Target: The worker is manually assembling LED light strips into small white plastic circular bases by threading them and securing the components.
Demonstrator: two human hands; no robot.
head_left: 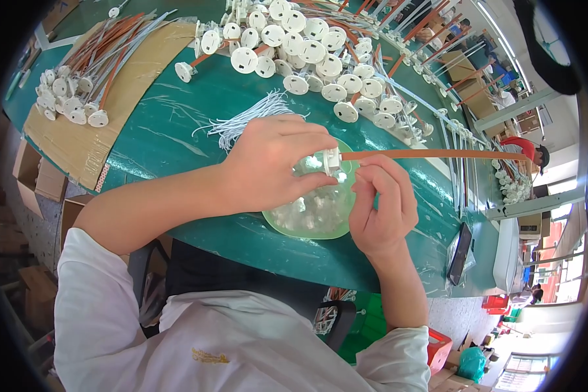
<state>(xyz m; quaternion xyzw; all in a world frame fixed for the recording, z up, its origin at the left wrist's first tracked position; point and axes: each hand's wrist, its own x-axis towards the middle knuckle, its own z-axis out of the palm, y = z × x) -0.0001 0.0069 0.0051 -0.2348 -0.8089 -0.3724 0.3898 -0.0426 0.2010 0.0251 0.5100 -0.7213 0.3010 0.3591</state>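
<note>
My left hand (pixel 274 160) grips a white round plastic piece (pixel 332 162) between thumb and fingers. From that piece a long flat orange-brown strip (pixel 438 154) runs out to the right. Just below the strip, my right hand (pixel 382 206) has its thumb and fingers pinched together; whatever they hold, if anything, is too small to make out. Under both hands sits a light green bowl (pixel 307 234) with small clear pieces (pixel 313 212) in it. A bundle of thin white wires (pixel 245 121) lies behind my left hand.
Many white round pieces (pixel 294 46) with strips are heaped along the far side of the green table (pixel 196 170). More lie on cardboard (pixel 137 85) at the left. A dark flat device (pixel 460 255) rests near the right edge. Another person (pixel 529 149) is at far right.
</note>
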